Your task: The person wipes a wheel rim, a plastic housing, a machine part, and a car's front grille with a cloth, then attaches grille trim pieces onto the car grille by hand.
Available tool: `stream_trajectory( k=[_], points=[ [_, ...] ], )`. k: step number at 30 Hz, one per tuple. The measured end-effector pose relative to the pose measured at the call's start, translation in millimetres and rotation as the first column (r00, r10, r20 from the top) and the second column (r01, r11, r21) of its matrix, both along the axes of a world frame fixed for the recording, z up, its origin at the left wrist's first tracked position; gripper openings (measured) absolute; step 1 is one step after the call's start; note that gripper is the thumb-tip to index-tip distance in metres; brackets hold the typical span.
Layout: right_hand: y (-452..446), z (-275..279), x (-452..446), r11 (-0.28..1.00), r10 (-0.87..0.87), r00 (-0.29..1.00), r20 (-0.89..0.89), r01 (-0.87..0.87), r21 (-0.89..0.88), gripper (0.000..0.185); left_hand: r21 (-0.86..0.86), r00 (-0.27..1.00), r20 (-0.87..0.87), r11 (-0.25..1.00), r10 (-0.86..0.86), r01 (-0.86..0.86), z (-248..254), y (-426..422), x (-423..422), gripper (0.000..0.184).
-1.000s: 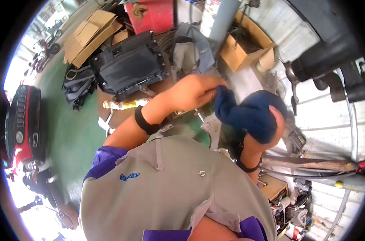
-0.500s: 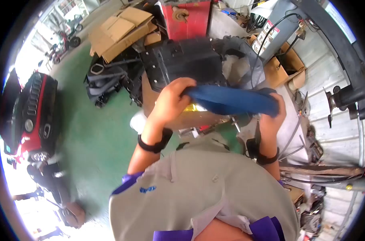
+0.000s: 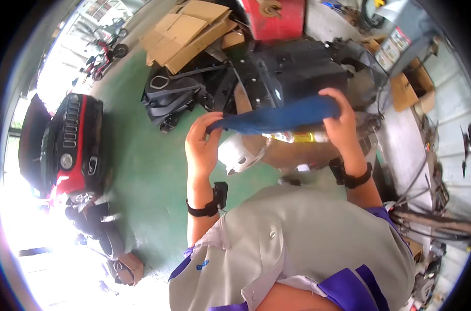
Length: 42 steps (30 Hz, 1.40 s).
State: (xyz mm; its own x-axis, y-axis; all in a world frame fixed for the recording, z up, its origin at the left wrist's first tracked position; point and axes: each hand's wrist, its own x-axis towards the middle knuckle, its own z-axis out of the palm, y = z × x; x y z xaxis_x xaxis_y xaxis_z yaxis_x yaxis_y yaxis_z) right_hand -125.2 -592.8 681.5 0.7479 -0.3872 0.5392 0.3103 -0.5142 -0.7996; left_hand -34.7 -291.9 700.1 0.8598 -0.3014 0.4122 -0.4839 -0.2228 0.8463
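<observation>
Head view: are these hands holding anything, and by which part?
A dark blue cloth: the left hand grips one end, the right hand the opposite end.

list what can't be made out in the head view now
- Blue cloth: far face turned away in the head view; left hand and right hand partly cover its ends.
- Black panel: part of its near side, hidden behind the cloth, head view.
- Shirt logo: too small and blurred, head view.
- Red cabinet: top cut off by the head view's upper edge.
</observation>
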Motion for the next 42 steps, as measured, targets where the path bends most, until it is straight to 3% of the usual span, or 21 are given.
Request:
stream_trajectory(
  k=[1, 2, 4, 7, 9, 10, 14, 18, 19, 22, 26, 28, 31, 34, 35, 36, 38, 39, 41, 42],
  points=[
    [2.7, -1.0, 13.7, 0.994, 0.009, 0.999, -0.053, -0.014, -0.108, 0.032, -0.119, 0.995, -0.102, 0.993, -0.005, -0.007, 5.9, 6.6, 0.5, 0.020],
    [9.0, -5.5, 22.9, 0.979, 0.001, 0.994, -0.113, -0.023, -0.200, 0.032, -0.117, 0.991, -0.133, 0.992, 0.027, -0.043, 6.8, 17.7, 6.0, 0.020],
    [24.6, -16.4, 46.7, 0.984, 0.067, 0.996, -0.057, -0.075, -0.159, 0.032, -0.112, 0.976, -0.206, 0.989, 0.068, -0.093, 7.6, 42.2, 16.6, 0.019],
    [67.7, -26.0, 77.0, 0.996, 0.086, 0.995, -0.051, -0.085, 0.013, 0.030, 0.260, 0.961, -0.024, 0.930, 0.276, -0.260, -5.8, 91.1, 42.3, 0.017],
    [105.3, -20.6, 94.6, 0.986, 0.131, 0.983, -0.131, -0.114, 0.124, 0.033, 0.099, 0.958, -0.164, 0.970, 0.234, -0.220, -27.5, 124.6, 63.8, 0.016],
    [122.7, -20.2, 105.6, 0.989, 0.124, 0.984, -0.127, -0.113, 0.094, 0.034, 0.021, 0.949, -0.237, 0.978, 0.206, -0.207, -36.8, 143.3, 71.9, 0.016],
    [197.9, -31.2, 147.4, 0.996, 0.088, 0.982, -0.168, -0.082, 0.038, 0.040, -0.124, 0.960, -0.243, 0.977, 0.141, -0.175, -47.8, 211.8, 114.9, 0.015],
    [285.4, -31.0, 185.8, 0.997, 0.034, 0.980, -0.197, -0.049, -0.068, 0.040, -0.115, 0.917, -0.370, 0.973, 0.146, -0.201, -37.6, 305.7, 160.7, 0.018],
    [306.4, -30.3, 194.9, 0.996, 0.023, 0.976, -0.215, -0.042, -0.081, 0.040, -0.051, 0.905, -0.403, 0.984, 0.135, -0.169, -27.3, 327.6, 171.5, 0.022],
    [355.3, -14.5, 220.8, 0.994, 0.068, 0.970, -0.235, -0.087, -0.073, 0.039, -0.094, 0.852, -0.523, 0.992, 0.027, -0.089, -13.6, 382.4, 214.4, 0.024],
    [391.2, -18.7, 266.6, 0.995, 0.090, 0.956, -0.279, -0.076, 0.061, 0.038, -0.374, 0.765, -0.616, 0.924, -0.188, -0.074, -5.7, 420.3, 275.0, 0.028],
    [407.9, -19.2, 294.2, 0.966, 0.134, 0.938, -0.319, -0.052, 0.251, 0.039, -0.462, 0.718, -0.644, 0.883, -0.265, -0.088, -16.8, 439.3, 315.1, 0.030],
    [440.0, -39.7, 346.6, 0.760, 0.271, 0.929, -0.251, -0.047, 0.648, 0.039, -0.495, 0.644, -0.718, 0.845, -0.266, -0.203, -45.2, 475.6, 388.2, 0.028],
    [475.1, -61.4, 413.2, 0.646, 0.227, 0.953, -0.200, 0.006, 0.763, 0.037, -0.460, 0.576, -0.800, 0.789, -0.169, -0.407, -56.6, 517.5, 454.1, 0.022],
    [484.2, -69.9, 436.4, 0.639, 0.243, 0.948, -0.204, 0.002, 0.769, 0.035, -0.470, 0.568, -0.797, 0.799, -0.202, -0.376, -55.1, 526.2, 474.5, 0.021],
    [499.2, -67.9, 459.2, 0.696, 0.209, 0.951, -0.226, 0.018, 0.718, 0.033, -0.492, 0.567, -0.787, 0.802, -0.243, -0.339, -49.8, 535.4, 490.7, 0.021],
    [528.1, -46.9, 504.9, 0.661, 0.268, 0.917, -0.295, 0.047, 0.749, 0.030, -0.520, 0.547, -0.781, 0.799, -0.302, -0.302, -43.7, 567.2, 511.2, 0.020],
    [543.2, -38.6, 527.4, 0.817, 0.185, 0.938, -0.293, 0.019, 0.577, 0.029, -0.499, 0.595, -0.752, 0.834, -0.282, -0.235, -35.1, 579.0, 522.6, 0.016],
    [571.4, -26.1, 573.1, 0.989, 0.047, 0.976, -0.211, -0.016, 0.146, 0.027, -0.238, 0.657, -0.745, 0.967, -0.121, -0.092, -17.9, 606.3, 544.3, 0.020],
    [582.2, -24.2, 593.0, 0.990, 0.084, 0.969, -0.231, -0.054, 0.133, 0.027, -0.087, 0.691, -0.722, 0.996, -0.041, -0.032, -11.1, 619.6, 553.5, 0.023]
  ],
)
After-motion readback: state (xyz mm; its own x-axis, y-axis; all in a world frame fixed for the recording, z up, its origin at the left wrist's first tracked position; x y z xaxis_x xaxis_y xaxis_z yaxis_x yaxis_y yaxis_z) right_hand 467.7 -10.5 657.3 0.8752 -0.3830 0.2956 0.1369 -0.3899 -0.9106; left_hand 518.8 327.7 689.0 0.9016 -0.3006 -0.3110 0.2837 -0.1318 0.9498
